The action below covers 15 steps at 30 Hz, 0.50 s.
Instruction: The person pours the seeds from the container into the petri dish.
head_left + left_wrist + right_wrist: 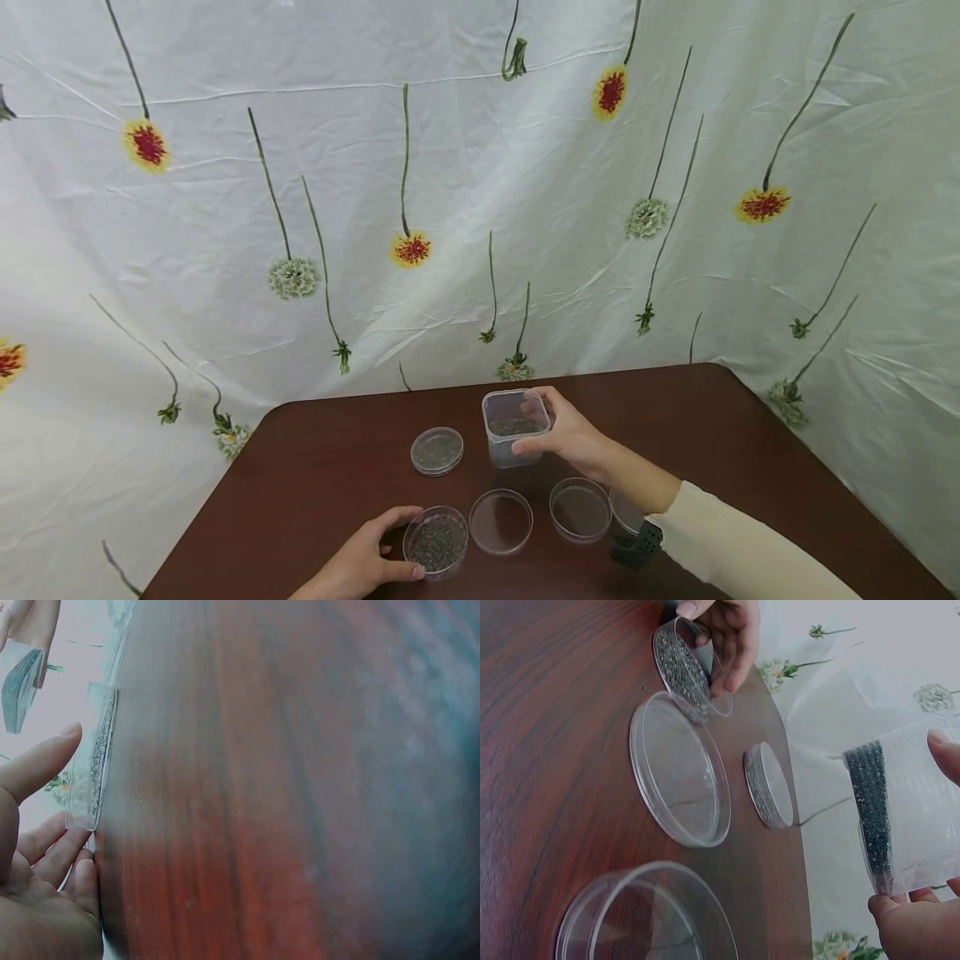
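Note:
My left hand (pixel 366 552) grips a round clear petri dish (pixel 437 542) by its sides, thumb at the near side and fingers at the far side. Dark grey-green granules cover the bottom of this dish, which stands on the table. Above the table, my right hand (pixel 566 433) holds a square clear plastic container (pixel 516 442) between thumb and fingers. A layer of the same dark granules (pixel 874 814) lies in its bottom part, seen from the side in the right wrist view. The left wrist view shows the held dish edge-on.
A petri dish with granules (pixel 437 451) stands farther back, left of the container. Two clear dishes without granules (pixel 501 522) (pixel 581 510) stand right of the held one. Another dish (pixel 627 510) is partly hidden by the right forearm. Behind the brown table (pixel 337 467) hangs a flowered cloth (pixel 450 192).

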Motion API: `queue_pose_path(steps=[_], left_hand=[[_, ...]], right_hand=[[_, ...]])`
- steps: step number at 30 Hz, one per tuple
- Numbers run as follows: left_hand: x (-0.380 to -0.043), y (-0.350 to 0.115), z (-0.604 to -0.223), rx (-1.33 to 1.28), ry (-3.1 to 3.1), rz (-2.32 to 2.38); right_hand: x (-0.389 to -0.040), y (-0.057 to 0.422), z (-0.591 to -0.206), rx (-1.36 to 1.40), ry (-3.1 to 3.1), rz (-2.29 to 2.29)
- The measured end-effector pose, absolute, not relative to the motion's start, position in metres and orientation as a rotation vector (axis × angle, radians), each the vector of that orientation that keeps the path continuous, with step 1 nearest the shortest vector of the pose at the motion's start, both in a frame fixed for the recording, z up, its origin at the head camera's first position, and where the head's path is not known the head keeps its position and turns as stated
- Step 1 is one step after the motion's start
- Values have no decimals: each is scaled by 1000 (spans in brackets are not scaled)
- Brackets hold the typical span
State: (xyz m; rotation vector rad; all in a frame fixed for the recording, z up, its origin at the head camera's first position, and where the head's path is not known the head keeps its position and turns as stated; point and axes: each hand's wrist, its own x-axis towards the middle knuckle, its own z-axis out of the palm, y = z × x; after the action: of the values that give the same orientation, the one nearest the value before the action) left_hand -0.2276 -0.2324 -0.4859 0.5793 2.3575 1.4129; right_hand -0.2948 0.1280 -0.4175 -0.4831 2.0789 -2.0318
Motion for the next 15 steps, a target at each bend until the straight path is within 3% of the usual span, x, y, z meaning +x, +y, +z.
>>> queue_pose_path(steps=[15], left_hand=[[-228,-233,-486,578,2339,1421]], right_hand=[[-297,158,-422,-455,2122,-2062]])
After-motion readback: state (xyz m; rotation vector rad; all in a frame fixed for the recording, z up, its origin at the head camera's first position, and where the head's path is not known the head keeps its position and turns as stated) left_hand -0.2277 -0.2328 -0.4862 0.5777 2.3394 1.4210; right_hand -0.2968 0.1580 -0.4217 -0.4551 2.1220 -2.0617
